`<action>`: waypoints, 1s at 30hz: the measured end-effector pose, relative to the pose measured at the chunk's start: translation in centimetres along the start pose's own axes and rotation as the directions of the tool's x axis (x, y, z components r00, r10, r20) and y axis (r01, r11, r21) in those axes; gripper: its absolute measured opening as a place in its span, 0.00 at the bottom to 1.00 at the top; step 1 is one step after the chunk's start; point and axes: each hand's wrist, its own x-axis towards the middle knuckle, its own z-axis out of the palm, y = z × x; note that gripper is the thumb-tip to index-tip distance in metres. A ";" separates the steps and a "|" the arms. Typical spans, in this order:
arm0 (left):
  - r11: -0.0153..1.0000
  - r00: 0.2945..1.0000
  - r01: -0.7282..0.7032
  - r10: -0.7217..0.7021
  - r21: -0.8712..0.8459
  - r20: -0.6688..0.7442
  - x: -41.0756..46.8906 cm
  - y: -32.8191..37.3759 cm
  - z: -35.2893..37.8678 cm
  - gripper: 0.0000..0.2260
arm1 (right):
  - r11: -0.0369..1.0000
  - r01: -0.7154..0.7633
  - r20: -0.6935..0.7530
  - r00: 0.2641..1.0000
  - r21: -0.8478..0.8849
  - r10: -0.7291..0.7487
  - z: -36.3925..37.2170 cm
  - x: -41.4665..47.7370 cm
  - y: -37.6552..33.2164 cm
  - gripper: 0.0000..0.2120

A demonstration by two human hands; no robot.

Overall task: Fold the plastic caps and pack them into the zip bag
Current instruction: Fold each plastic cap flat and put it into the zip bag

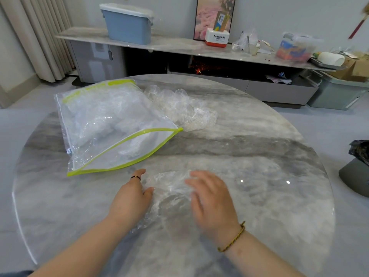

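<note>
Head view: a round marble-patterned table is filling most of the frame. At about 6 o'clock on it, one clear plastic cap is lying spread out and crinkled, and both hands are working on it. The left hand is pressing flat on the cap's 9 o'clock edge, fingers straight and not curled round anything; a dark ring is showing on the extended finger. The right hand is lying over the cap's 3 o'clock side with fingers spread and relaxed, gripping nothing; slight blur, so I cannot tell whether the fingertips are touching the plastic. A braided bracelet is sitting on the right wrist. The zip bag is lying at about 10 o'clock on the table, its green-edged mouth gaping open toward the hands, with crumpled clear caps showing inside. A loose pile of caps is sitting at about 12 o'clock, touching the bag's 3 o'clock side. Beyond the table, a low shelf is carrying a blue bin at 11 o'clock and a white and red box at 12 o'clock. A black bag is showing at the 3 o'clock frame edge.
</note>
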 end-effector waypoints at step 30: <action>0.780 0.809 -0.543 0.585 0.312 -0.056 -1.3 1.3 -2.9 0.03 | 0.997 -0.030 0.345 0.938 0.078 0.002 1.7 -1.1 1.4 0.09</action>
